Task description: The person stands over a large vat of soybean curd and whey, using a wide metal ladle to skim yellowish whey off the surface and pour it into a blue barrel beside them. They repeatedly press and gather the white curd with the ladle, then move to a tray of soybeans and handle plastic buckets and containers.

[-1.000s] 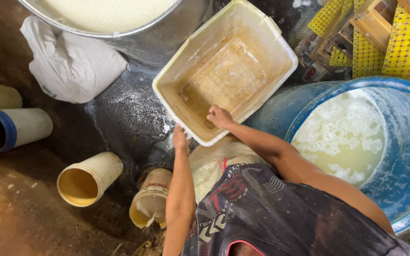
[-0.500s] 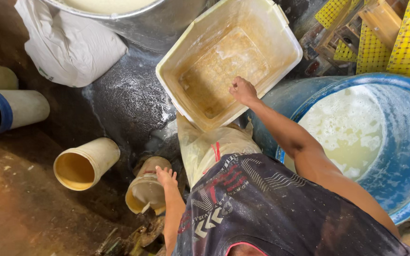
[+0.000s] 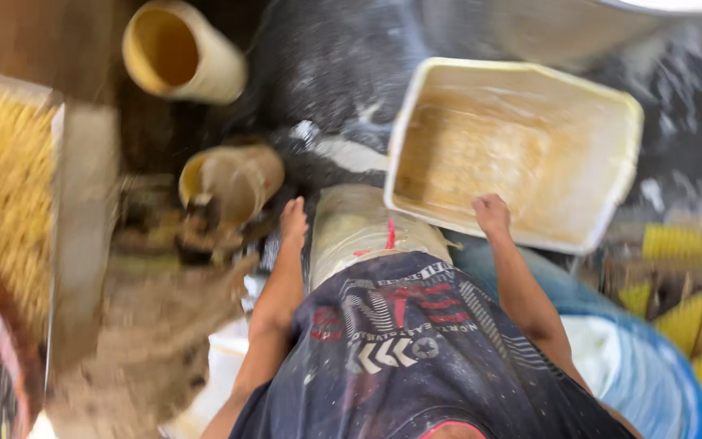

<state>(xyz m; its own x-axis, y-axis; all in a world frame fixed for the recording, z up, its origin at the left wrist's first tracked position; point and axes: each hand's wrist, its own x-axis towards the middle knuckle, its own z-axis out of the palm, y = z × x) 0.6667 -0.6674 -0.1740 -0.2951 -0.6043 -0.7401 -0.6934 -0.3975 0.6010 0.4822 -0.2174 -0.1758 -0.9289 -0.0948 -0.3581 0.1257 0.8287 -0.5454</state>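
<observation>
View: head camera looking straight down over the person's dark printed shirt (image 3: pixel 400 349); the picture is motion-blurred, so fine detail is soft.

Tub: a cream rectangular plastic tub (image 3: pixel 603 138) lies ahead and to the right, tilted, its open side toward the camera; its inner floor is stained yellowish-brown; it sits on wet dark ground (image 3: pixel 327 65).

Right hand: the right hand (image 3: pixel 491 214) is on the tub's near long rim, toward the middle of that edge; fingers are curled over the rim, closed on it; the arm runs back down to the shoulder at lower right.

Left hand: the left hand (image 3: pixel 293 221) hangs at the left of the body, fingers loosely extended and close together; it grasps nothing; whether the fingertips touch anything cannot be told through the blur.

Nearest to left hand: a pale wrapped bundle with a red mark (image 3: pixel 359 232) lies just beside it, between the two arms; a yellowish cylindrical pot lying on its side (image 3: pixel 233 179) is near, to its upper left, apart from the hand.

Surroundings: a second yellow cylinder (image 3: pixel 180 53) lies farther away at upper left, mouth open toward the camera; a blue basin (image 3: pixel 660 382) shows at lower right, below the right arm; yellow crates (image 3: pixel 692 252) stand at the right edge, just beside the tub's lower corner.
</observation>
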